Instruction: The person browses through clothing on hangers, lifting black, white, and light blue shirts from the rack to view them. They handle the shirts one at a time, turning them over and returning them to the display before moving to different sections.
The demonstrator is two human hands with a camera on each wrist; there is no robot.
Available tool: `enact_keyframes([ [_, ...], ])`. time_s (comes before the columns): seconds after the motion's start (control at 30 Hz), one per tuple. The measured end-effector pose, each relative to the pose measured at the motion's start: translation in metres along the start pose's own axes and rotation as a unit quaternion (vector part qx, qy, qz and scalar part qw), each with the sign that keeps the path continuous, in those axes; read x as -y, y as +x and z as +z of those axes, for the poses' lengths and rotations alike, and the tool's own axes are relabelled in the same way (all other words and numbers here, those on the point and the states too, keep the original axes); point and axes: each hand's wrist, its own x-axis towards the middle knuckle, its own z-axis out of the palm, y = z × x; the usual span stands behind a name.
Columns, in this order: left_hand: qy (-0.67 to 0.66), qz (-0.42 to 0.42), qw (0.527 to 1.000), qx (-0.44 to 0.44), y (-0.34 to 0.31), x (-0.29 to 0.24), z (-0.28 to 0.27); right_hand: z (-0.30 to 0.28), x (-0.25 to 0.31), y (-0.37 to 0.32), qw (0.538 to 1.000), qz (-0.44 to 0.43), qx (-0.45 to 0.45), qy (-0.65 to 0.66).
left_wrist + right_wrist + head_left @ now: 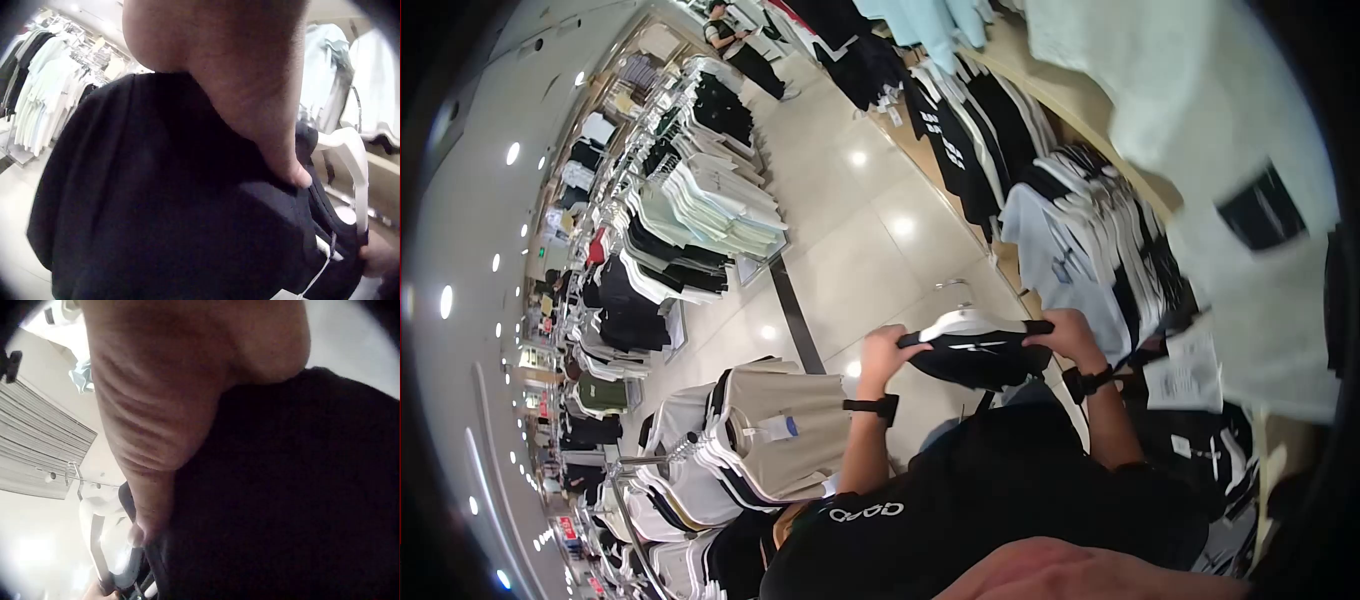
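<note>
Black fabric top [978,368] on a curved white hanger [968,322] hangs before the person, the left hand [885,354] gripping one shoulder, the right hand [1075,336] the other. Supporting it by both shoulders seems the current step; moving it calls for an even grip.

Head view looks down from above; wrist views sit close in.

The black shirt [978,366] hangs on a white hanger [972,321], shoulders spread and body drooping. A tag [287,295] dangles near its neckline.
</note>
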Motion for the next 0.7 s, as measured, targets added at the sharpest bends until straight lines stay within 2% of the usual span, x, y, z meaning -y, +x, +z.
enact_keyframes([
  [0.07,0.01,-0.036,0.999,-0.033,0.024,0.028,-0.019,0.005,0.013,0.055,0.992,-0.122,-0.012,0.022],
  [0.2,-0.027,-0.115,0.984,-0.136,0.064,0.059,-0.037,0.002,0.051,0.127,0.995,-0.096,0.002,-0.003],
  [0.33,-0.039,-0.147,0.981,-0.119,0.128,0.106,-0.018,0.025,0.044,0.187,0.996,-0.055,-0.053,-0.035],
  [0.5,-0.084,-0.046,0.993,-0.068,0.26,0.171,-0.003,0.035,0.059,0.252,0.992,-0.011,-0.12,-0.043],
  [0.57,-0.094,0.028,0.993,-0.072,0.315,0.188,0.001,0.045,0.066,0.273,0.98,0.06,-0.184,-0.046],
  [0.63,-0.114,0.063,0.991,-0.043,0.378,0.199,-0.005,0.05,0.079,0.299,0.967,0.16,-0.181,-0.081],
  [0.7,-0.091,0.11,0.99,0.019,0.434,0.197,-0.012,0.059,0.088,0.32,0.952,0.18,-0.238,-0.064],
])
